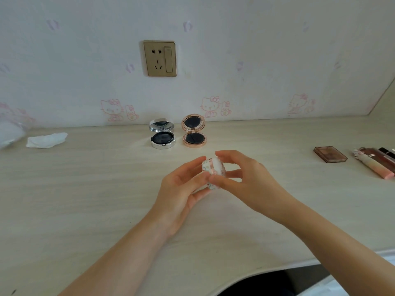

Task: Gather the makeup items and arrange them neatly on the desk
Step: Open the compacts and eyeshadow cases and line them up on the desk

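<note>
Both hands hold a small round white compact with a pink patterned rim (213, 169) above the middle of the desk (85, 189). My left hand (183, 184) grips it from the left side, and my right hand (239, 178) pinches it from the right with thumb and fingers. At the back by the wall an open silver compact (162, 134) stands beside an open rose-gold compact (194, 132), both with lids up. A brown eyeshadow palette (330, 154) and several lipstick tubes (376, 163) lie at the far right.
A crumpled white tissue (46, 140) lies at the back left, next to a blurred clear object (10, 131) at the left edge. A wall socket (160, 58) sits above the compacts. The desk's curved front edge (256, 272) runs at the lower right.
</note>
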Action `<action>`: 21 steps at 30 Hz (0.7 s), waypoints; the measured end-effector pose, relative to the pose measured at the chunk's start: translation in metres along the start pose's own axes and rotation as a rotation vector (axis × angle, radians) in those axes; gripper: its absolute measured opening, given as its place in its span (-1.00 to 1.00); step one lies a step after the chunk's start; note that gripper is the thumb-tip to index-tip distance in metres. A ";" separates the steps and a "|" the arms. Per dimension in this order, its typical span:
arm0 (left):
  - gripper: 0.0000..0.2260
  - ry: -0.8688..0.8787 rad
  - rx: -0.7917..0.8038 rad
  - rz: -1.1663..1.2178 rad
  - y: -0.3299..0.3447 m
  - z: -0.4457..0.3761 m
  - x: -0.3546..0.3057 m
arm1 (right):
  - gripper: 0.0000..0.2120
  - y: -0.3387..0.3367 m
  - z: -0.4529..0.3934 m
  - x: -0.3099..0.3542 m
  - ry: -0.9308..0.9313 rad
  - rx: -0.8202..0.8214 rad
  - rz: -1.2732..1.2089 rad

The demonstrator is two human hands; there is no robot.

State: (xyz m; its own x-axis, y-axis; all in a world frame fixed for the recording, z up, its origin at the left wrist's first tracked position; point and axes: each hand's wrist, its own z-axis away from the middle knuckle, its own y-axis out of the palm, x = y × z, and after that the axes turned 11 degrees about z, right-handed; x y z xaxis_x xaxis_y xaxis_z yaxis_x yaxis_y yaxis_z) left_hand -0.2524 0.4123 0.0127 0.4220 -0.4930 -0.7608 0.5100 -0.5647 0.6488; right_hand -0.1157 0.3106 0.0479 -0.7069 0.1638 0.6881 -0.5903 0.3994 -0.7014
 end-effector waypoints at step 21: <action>-0.54 -0.069 0.037 0.045 -0.002 -0.001 -0.004 | -0.46 -0.013 -0.004 0.006 -0.146 0.055 0.059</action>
State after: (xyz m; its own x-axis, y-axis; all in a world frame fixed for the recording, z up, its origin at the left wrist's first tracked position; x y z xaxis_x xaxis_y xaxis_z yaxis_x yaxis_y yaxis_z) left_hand -0.2548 0.4161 0.0143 0.3909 -0.5623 -0.7287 0.4633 -0.5639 0.6836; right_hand -0.1103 0.3102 0.0617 -0.7879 0.0509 0.6137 -0.5635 0.3425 -0.7518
